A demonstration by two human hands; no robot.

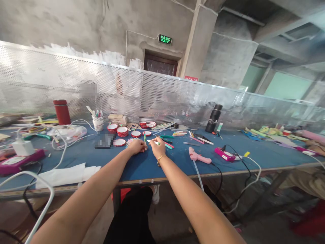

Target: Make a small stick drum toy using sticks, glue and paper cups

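Observation:
Over the blue table (177,169), my left hand (136,146) is closed, its fingers pinching a narrow flat stick (145,136) that stands up from them with green on its upper part. My right hand (157,147) is closed round a white and green marker pen (149,141), its tip pointing left towards the stick. Whether tip and stick touch, I cannot tell. Several red and white round tins or lids (122,132) lie beyond my left hand. Coloured pens (168,145) lie just right of my right hand.
A pink glue gun (199,157) and a magenta power strip (224,154) with trailing cables lie to the right. A black bottle (213,118) stands behind them. At left are a red thermos (61,112), a pen cup (98,122) and white paper (61,175). A perforated metal screen (106,81) borders the back.

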